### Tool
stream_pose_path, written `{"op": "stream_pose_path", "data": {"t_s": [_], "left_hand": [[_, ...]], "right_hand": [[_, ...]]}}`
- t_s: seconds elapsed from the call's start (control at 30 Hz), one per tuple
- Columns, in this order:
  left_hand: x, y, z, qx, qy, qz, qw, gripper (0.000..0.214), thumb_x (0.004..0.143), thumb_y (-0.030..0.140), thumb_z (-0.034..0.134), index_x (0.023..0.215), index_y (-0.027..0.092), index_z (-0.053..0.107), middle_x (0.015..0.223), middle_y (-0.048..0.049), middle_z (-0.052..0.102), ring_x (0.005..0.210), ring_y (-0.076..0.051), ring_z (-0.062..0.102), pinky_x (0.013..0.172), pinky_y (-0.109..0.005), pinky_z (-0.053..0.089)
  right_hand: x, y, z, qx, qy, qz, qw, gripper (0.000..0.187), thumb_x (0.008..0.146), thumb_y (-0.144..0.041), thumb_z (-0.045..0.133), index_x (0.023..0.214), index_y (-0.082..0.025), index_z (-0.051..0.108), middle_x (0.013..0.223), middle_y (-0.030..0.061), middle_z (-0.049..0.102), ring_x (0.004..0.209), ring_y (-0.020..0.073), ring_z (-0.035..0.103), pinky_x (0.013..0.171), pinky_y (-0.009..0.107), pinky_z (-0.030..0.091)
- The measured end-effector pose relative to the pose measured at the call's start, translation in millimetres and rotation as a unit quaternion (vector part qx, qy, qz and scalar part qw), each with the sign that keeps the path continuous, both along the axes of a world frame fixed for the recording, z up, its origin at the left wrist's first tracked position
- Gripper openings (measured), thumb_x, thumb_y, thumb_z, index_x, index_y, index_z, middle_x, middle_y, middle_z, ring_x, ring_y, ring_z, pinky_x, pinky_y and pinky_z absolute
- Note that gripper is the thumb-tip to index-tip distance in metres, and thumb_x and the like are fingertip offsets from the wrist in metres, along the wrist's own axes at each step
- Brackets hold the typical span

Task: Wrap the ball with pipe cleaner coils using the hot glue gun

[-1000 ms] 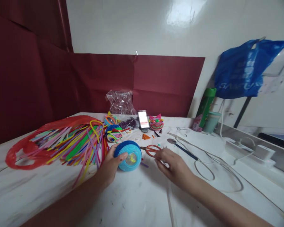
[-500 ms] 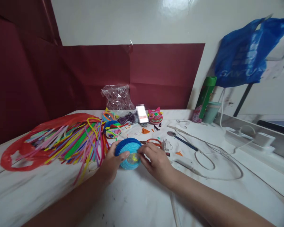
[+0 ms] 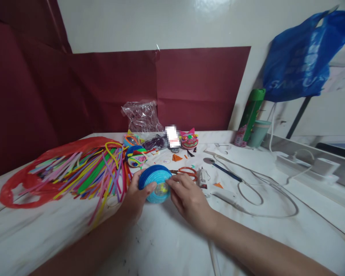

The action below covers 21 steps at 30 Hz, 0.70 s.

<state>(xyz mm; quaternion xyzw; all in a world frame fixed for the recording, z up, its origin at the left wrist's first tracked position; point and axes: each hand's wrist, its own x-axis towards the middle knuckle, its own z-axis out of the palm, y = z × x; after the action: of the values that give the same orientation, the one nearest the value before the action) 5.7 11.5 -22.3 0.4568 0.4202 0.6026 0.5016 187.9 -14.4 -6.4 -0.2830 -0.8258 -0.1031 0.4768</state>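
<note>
A ball (image 3: 155, 176) wound with dark and light blue pipe cleaners sits in my left hand (image 3: 136, 195), fingers around its left side and thumb across the front. A clear round patch with something yellow inside shows at the middle of the light blue coils. My right hand (image 3: 186, 195) is pinched closed against the ball's right edge; whatever lies between its fingertips is hidden. Just behind the hands are orange-handled scissors (image 3: 187, 173). A glue gun (image 3: 222, 196) with a cord lies to the right of my right hand.
Many coloured pipe cleaners (image 3: 94, 172) spill from a red plastic bag (image 3: 10, 193) on the left. Finished-looking decorated balls (image 3: 189, 140) stand at the back. Pliers-like tool with dark handle (image 3: 225, 171), orange scraps (image 3: 176, 157), a green can (image 3: 251, 115) and a cup (image 3: 259, 134) are to the right.
The ball and both hands sit slightly higher in the picture, as the view has shifted a little. My right fingertips stay at the ball's right edge; the grip looks much the same.
</note>
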Motion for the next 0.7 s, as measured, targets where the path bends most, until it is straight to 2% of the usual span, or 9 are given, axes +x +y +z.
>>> {"op": "stream_pose_path", "data": {"t_s": [0.27, 0.43, 0.6, 0.7], "left_hand": [[0.8, 0.1, -1.1, 0.011, -0.029, 0.023, 0.999, 0.069, 0.060, 0.034, 0.079, 0.123, 0.020, 0.052, 0.096, -0.0055, 0.068, 0.083, -0.022, 0.066, 0.075, -0.036, 0.053], [-0.2, 1.2, -6.6, 0.031, -0.033, 0.003, 0.999, 0.069, 0.065, 0.037, 0.078, 0.126, 0.021, 0.051, 0.102, -0.0071, 0.068, 0.090, -0.023, 0.066, 0.080, -0.037, 0.052], [0.3, 2.5, -5.4, 0.027, -0.044, -0.032, 0.998, 0.058, 0.071, 0.042, 0.073, 0.120, 0.019, 0.053, 0.109, -0.0089, 0.067, 0.098, -0.024, 0.064, 0.087, -0.039, 0.049], [1.1, 0.8, -1.2, 0.007, -0.046, -0.051, 0.998, 0.058, 0.067, 0.038, 0.077, 0.117, 0.019, 0.053, 0.108, -0.0075, 0.067, 0.098, -0.024, 0.064, 0.087, -0.039, 0.048]], "right_hand": [[-6.7, -4.6, -5.4, 0.034, -0.104, -0.071, 0.991, 0.041, 0.086, -0.001, 0.043, 0.126, -0.002, 0.052, 0.112, 0.0233, 0.058, 0.101, 0.0294, 0.053, 0.082, 0.046, 0.053], [-6.8, -4.1, -7.2, 0.040, -0.109, -0.098, 0.988, 0.042, 0.089, -0.004, 0.039, 0.129, -0.003, 0.050, 0.114, 0.0238, 0.058, 0.104, 0.0305, 0.051, 0.082, 0.048, 0.055], [-2.9, -0.5, -10.4, 0.031, -0.109, -0.096, 0.989, 0.046, 0.089, -0.003, 0.037, 0.134, -0.007, 0.045, 0.116, 0.0225, 0.057, 0.107, 0.0303, 0.051, 0.084, 0.049, 0.054], [-0.3, 2.0, -12.2, 0.025, -0.106, -0.091, 0.990, 0.048, 0.088, -0.002, 0.038, 0.135, -0.007, 0.043, 0.118, 0.0227, 0.056, 0.109, 0.0305, 0.050, 0.086, 0.049, 0.054]]}}
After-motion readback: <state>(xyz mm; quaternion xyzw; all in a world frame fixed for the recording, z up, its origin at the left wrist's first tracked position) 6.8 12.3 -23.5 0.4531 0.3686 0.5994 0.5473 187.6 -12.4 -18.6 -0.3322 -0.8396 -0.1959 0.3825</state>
